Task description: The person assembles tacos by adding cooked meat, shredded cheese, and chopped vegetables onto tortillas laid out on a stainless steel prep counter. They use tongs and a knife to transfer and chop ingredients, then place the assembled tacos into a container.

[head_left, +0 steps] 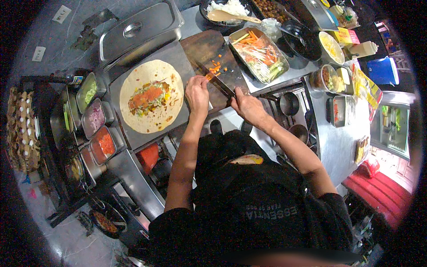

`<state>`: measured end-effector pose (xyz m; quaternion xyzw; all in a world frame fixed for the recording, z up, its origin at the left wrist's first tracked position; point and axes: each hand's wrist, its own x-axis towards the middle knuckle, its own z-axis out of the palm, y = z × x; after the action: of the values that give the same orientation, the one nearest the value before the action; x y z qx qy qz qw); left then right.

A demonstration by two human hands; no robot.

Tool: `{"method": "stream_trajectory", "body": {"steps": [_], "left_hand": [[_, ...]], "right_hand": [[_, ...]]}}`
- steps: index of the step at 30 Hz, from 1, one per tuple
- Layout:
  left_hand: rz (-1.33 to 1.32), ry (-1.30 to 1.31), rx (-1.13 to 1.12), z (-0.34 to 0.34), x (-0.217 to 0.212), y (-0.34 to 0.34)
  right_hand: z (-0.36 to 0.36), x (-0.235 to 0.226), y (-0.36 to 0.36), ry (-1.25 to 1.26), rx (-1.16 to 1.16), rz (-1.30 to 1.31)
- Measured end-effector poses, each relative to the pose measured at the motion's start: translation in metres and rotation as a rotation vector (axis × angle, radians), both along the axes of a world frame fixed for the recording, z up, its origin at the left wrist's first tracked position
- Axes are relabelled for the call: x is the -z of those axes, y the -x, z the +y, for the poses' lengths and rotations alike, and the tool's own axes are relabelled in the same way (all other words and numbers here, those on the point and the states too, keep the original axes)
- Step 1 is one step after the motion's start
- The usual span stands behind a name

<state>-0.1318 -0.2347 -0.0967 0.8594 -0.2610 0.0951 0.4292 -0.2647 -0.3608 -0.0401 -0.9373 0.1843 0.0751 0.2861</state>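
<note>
My right hand (249, 106) is closed around the handle of a kitchen knife (219, 81), whose dark blade slants up and left across a wooden cutting board (200, 46). Close beside the blade, my left hand (197, 92) pinches an orange piece that looks like carrot (208, 77); the fingers cover most of it. Small diced orange bits (215, 67) lie scattered on the board past the knife. Left of my left hand, a large flat tortilla (174, 74) is spread on a grey surface. A filling (150, 98) of orange, green and brown bits is heaped at its middle.
Metal pans of green shreds (89, 91), chopped onion (94, 117) and orange dice (104, 145) stand left. A lidded steel pan (133, 33) is behind the tortilla. A tray of cut vegetables (260, 54) and a rice bowl (229, 11) with a wooden spoon stand far right.
</note>
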Motion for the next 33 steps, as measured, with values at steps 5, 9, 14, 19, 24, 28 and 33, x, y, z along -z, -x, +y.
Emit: {"method": "stream_trajectory", "body": {"steps": [5, 9, 14, 19, 24, 28, 33], "left_hand": [[0.017, 0.034, 0.003, -0.002, -0.002, -0.001], [0.069, 0.02, -0.019, 0.002, -0.002, 0.0], [0.022, -0.036, 0.006, -0.002, -0.003, 0.0], [0.132, -0.004, 0.004, 0.007, -0.006, -0.002], [0.133, -0.04, -0.028, 0.018, -0.011, 0.004], [0.155, -0.116, -0.038, 0.019, -0.008, 0.008], [0.152, -0.19, -0.028, 0.009, -0.02, 0.001]], "right_hand": [[-0.015, -0.013, -0.001, -0.18, 0.046, -0.02], [-0.001, -0.018, 0.002, -0.049, 0.02, -0.076], [-0.001, 0.029, 0.01, -0.04, 0.038, -0.166], [-0.012, -0.037, 0.0, -0.29, 0.08, 0.087], [0.005, -0.019, 0.008, 0.015, -0.009, -0.16], [0.012, 0.013, 0.011, 0.05, -0.019, -0.026], [0.001, -0.01, 0.003, -0.092, 0.02, -0.097]]}}
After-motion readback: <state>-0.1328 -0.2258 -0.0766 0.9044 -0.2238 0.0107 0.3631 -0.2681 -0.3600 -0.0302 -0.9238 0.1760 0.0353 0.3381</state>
